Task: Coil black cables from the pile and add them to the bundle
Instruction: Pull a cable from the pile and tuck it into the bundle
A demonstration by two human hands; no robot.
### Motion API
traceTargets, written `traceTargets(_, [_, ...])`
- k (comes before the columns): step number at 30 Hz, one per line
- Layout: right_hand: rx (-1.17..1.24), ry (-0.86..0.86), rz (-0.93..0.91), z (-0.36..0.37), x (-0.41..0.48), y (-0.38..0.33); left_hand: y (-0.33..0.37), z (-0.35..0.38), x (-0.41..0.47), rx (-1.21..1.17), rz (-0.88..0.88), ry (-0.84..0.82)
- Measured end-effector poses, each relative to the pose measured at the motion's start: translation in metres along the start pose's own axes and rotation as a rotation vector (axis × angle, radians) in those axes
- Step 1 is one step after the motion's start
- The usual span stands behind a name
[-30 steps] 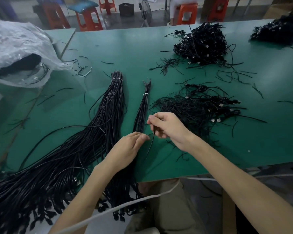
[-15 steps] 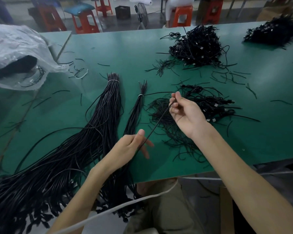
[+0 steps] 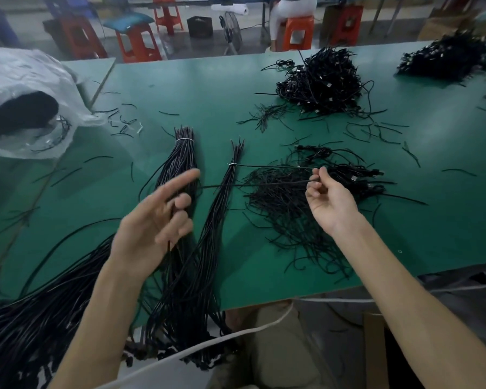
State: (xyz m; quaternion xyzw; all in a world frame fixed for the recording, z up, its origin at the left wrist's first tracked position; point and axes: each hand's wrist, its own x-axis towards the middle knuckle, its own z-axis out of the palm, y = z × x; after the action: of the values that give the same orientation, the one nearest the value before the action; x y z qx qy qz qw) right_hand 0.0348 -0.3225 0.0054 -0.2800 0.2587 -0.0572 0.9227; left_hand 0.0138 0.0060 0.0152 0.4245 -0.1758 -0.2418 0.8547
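Left hand (image 3: 149, 228): index finger straight; the other fingers (image 3: 184, 200) curl round the cable. The view is motion-blurred, so grip firmness cannot be told.
Right hand (image 3: 331, 206): fingers (image 3: 316, 175) pinch the cable near its end, palm up.
Cable (image 3: 253, 184): one black strand, stretched taut between the two sets of fingers and lifted off the counter (image 3: 208, 94). Probable reason: tension pulls out kinks before coiling.
Pile (image 3: 292, 220): loose tangle directly beneath the right fingers, so the next strand is within reach.
Bundle (image 3: 220, 203): thin, tied with a white band, lying between the two sets of fingers under the taut cable. This placement shortens the transfer.
Large bundle (image 3: 183, 155): tied, just beyond the left fingers; its tails hang over the near counter edge.
Step in hand: judged to be straightening; no coil is formed yet.
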Motion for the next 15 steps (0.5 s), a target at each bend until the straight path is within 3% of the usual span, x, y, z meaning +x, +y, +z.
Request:
traceTargets(4, [-0.294,-0.007,-0.034,-0.013,-0.009,0.011,0.008,0.007,0.000,-0.490,0.102,-0.087])
traceTargets(8, [-1.060,-0.114,-0.242,-0.026,-0.021,0.022,0.004,0.020,0.002,-0.787,0.157,0.109])
traceTargets(12, [-1.753,-0.362,-0.251,-0.021,-0.041,0.032,-0.017,0.028,0.009,-0.787,0.033,0.255])
traceTargets(13, [-2.008,-0.340,-0.321,-0.019,-0.043,0.036,-0.022,0.030,0.012,-0.732,-0.007,0.279])
traceTargets(15, [-2.341,-0.173,-0.689,-0.016,-0.049,0.044,-0.030,0.037,0.017,-0.594,-0.055,0.308])
